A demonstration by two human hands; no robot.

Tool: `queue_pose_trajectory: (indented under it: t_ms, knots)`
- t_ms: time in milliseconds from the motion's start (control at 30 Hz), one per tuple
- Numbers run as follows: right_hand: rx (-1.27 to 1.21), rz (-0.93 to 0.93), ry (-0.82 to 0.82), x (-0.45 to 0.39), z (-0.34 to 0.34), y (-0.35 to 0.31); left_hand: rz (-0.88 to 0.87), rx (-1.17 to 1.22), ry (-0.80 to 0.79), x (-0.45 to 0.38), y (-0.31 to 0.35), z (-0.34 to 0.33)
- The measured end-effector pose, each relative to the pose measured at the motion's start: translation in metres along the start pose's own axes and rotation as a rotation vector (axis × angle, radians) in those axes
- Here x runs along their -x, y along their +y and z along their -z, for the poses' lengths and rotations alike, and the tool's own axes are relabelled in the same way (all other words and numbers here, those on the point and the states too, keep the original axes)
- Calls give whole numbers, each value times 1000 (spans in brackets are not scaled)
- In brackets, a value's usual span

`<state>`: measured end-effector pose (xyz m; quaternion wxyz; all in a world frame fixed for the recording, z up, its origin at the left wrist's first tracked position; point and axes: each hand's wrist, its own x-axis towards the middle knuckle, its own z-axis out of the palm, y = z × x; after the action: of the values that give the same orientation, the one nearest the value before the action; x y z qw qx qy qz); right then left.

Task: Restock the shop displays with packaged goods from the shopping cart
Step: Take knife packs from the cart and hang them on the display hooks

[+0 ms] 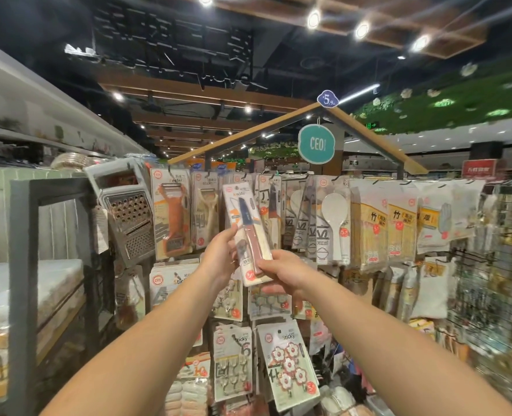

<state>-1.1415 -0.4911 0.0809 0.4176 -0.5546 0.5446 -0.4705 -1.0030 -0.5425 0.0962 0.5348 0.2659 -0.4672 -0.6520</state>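
Currently both hands hold one carded knife pack point(246, 232) raised before the top row of the hanging display, tilted with its upper end leaning left.

Left side: a box grater point(125, 205) hangs at the display's corner against a dark metal frame point(23, 265); two peeler packs point(170, 217) hang next to it. Little free room there.

Left hand point(220, 255): fingers curled on the pack's left edge about mid-height, thumb in front. Right hand point(281, 270): fingers clamped on the lower end, thumb on the face, other fingers behind.

Judgement, risks:
- The pack's hang hole sits near its top corner; the target peg is hidden behind neighbouring cards. A blind approach could miss the peg and buckle the card.
- Tilt as held could catch the pack's corner on the peeler cards to the left or the matching knife packs point(271, 205) just right, knocking one off its hook.
- Grip is low on the card; the top end may flex when pushed on.

Right side: rice paddles point(332, 223) and bamboo skewer packs point(368, 226) hang edge to edge, no gaps. Below the hands, sticky hook packs point(287, 367) project outward. Open room is only toward the viewer; best withdrawal is straight back.
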Motion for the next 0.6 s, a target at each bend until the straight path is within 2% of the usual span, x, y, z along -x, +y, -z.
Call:
queue_pose_trajectory:
  t_ms: [333,600]
  knots:
    - [-96,10,208,-24,-2,-3,63,-60,20,0,8,25]
    - [-36,33,221,-40,-1,-14,76,-57,44,1,14,43]
